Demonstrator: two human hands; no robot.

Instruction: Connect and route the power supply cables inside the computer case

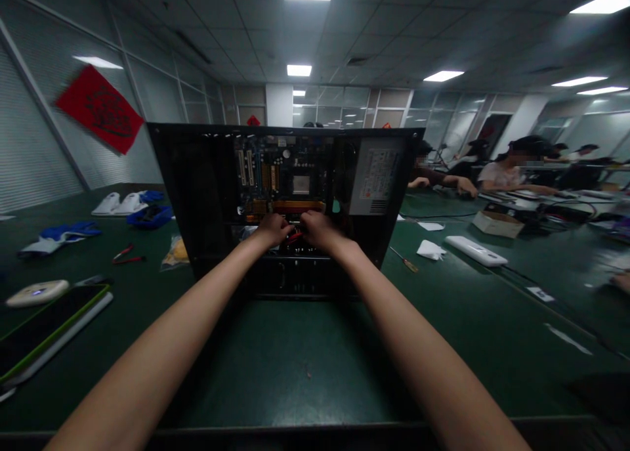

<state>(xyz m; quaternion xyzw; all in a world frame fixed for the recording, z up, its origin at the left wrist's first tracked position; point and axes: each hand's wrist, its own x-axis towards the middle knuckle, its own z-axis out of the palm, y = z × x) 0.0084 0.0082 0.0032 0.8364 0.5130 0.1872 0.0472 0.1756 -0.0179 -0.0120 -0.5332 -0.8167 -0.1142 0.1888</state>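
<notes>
A black computer case (295, 279) stands before me on the table with its open side facing me. Inside it a motherboard (301, 162) shows its processor, slots and memory sockets; a silver power supply (378, 178) with a label sits at the right. Both my hands reach into the lower middle of the case, just under the orange memory slots. My left hand (273, 230) is closed, fingertips pinched at some red wires (295, 238). From the other side my right hand (319, 230) is closed on the same wires. The wire ends are hidden by my fingers.
Left of the case lie red-handled pliers (128, 255), a bag (178, 251), a blue tray (150, 216), gloves (66, 234) and a phone (52, 320). On the right are a screwdriver (406, 260), white power strip (476, 251) and cardboard box (499, 221). Other people sit further right.
</notes>
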